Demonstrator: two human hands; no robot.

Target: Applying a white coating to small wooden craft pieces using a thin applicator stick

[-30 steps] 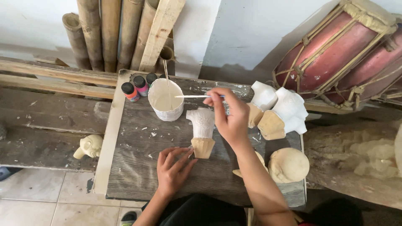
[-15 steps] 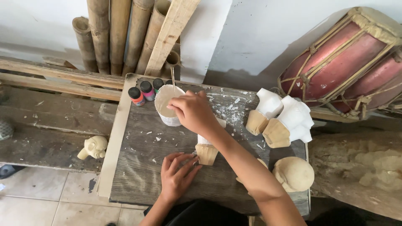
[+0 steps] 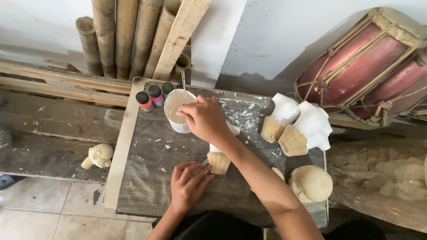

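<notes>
My right hand [image 3: 204,119] reaches over a white paint cup [image 3: 175,112] and holds a thin brush [image 3: 183,84] whose handle sticks up from the cup. My left hand [image 3: 187,184] rests on the dark wooden board [image 3: 151,178], its fingertips against the bare wooden base of a small carved figure [image 3: 219,161]. The figure's upper part is painted white and mostly hidden under my right forearm.
Three small paint bottles [image 3: 154,94] stand behind the cup. Two white-painted carvings [image 3: 302,126] and an unpainted round one [image 3: 310,183] sit at the board's right. A small carved figure [image 3: 98,155] lies on planks at left. Bamboo poles [image 3: 133,35] lean behind; a red drum [image 3: 369,62] lies at right.
My right hand has moved left from above the carved figure to the paint cup, carrying the brush into it. My left hand stayed at the figure's base.
</notes>
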